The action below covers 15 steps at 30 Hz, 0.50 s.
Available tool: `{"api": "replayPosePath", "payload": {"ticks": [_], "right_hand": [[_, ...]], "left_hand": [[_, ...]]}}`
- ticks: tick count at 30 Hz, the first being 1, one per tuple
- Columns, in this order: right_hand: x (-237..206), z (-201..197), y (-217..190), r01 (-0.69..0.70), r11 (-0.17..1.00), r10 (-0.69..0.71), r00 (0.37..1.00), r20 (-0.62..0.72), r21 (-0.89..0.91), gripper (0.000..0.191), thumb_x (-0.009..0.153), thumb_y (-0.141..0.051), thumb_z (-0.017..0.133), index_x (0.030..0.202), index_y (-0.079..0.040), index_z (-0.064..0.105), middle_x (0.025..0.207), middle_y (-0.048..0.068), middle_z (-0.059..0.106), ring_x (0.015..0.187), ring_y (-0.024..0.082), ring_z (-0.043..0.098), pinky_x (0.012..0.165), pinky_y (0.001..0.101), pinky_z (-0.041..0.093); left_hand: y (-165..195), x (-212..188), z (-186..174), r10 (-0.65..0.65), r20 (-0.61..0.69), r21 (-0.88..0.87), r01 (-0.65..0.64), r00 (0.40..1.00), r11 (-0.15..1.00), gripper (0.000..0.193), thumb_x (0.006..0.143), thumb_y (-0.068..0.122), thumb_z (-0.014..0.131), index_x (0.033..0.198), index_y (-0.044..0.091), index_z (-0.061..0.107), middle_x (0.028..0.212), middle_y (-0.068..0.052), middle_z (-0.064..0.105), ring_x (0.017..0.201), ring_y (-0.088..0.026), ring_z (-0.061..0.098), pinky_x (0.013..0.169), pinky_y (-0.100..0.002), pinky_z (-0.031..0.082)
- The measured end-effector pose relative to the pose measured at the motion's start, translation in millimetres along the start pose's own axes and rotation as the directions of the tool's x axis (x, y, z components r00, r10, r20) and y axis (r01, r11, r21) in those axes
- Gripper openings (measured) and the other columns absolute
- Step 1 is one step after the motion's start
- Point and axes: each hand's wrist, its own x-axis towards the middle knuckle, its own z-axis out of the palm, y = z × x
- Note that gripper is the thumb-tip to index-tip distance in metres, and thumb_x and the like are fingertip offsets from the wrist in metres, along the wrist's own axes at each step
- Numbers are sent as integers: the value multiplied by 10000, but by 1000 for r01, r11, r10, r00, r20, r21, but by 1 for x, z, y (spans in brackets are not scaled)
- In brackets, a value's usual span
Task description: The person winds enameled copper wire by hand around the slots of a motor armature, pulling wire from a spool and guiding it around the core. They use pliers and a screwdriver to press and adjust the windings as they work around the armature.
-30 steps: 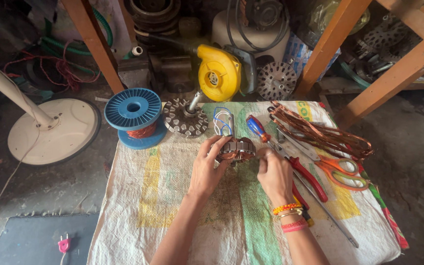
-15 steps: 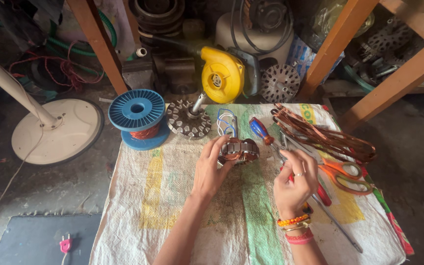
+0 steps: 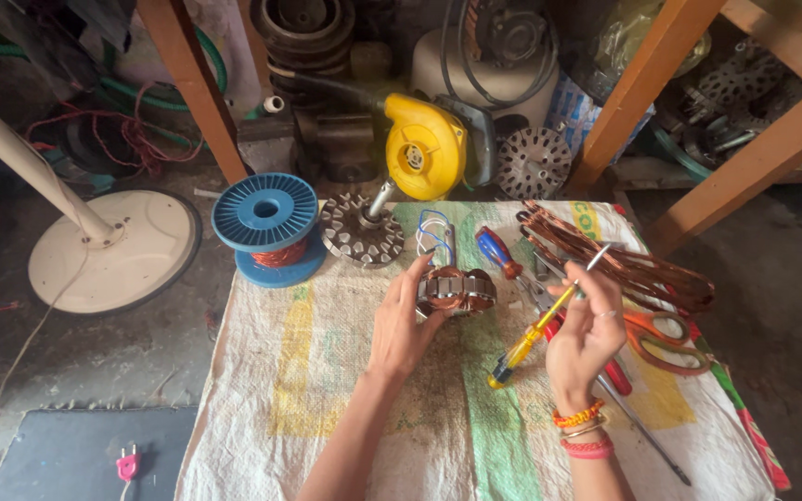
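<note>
Since half a second ago, the right hand (image 3: pixel 587 339) has lifted a yellow-handled screwdriver (image 3: pixel 542 320) off the cloth; one second ago that hand was at the motor stator with the left one.

Woven sack cloth (image 3: pixel 345 399) covers the working surface, white with yellow and green stripes. On the floor to the far left stands a white fan base (image 3: pixel 132 250) with its pole slanting away. A yellow blower (image 3: pixel 424 148) sits at the far edge of the cloth, centre. A blue wire spool (image 3: pixel 266 227) carrying copper wire stands at the far left of the cloth, and just to its right lies a toothed rotor (image 3: pixel 359 230) with its shaft tilted up. A bundle of copper coils (image 3: pixel 624 264) lies at the far right, with orange-handled scissors (image 3: pixel 666 339) near it on the right.

The motor stator (image 3: pixel 457 290), wound with copper, sits on the cloth at centre. The left hand (image 3: pixel 406 325) grips its left side, thumb and fingers closed around it. A blue-and-red screwdriver (image 3: pixel 498 252) lies just right of the stator.

The right hand is raised just right of the stator, apart from it. Its fingers are pinched together on the yellow-handled screwdriver near the shaft end; the tool runs diagonally, metal tip pointing far-right, handle end low and near.
</note>
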Motion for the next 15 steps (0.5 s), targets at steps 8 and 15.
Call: {"api": "replayPosePath", "payload": {"ticks": [8,15], "right_hand": [[6,-11,9,245,901,-216,969,122,-358,486,896,168,590,1325,-36,692,1142,111,667,961,227,676,815,319,534],[2,18,8,-8,999,7,1000,26,33,230,1037,-17,611,1257,-11,679,1064,77,690,917,155,673,790,296,569]], "left_hand": [[-1,1,-1,35,-32,-37,-36,999,999,934,731,148,876,1509,118,360,1263,-134,675,1146,-336,651,948,-428,540],[-1,6,3,46,-2,69,-46,999,997,889,675,214,912,1426,103,449,1180,-116,681,1055,-307,646,961,-436,497]]}}
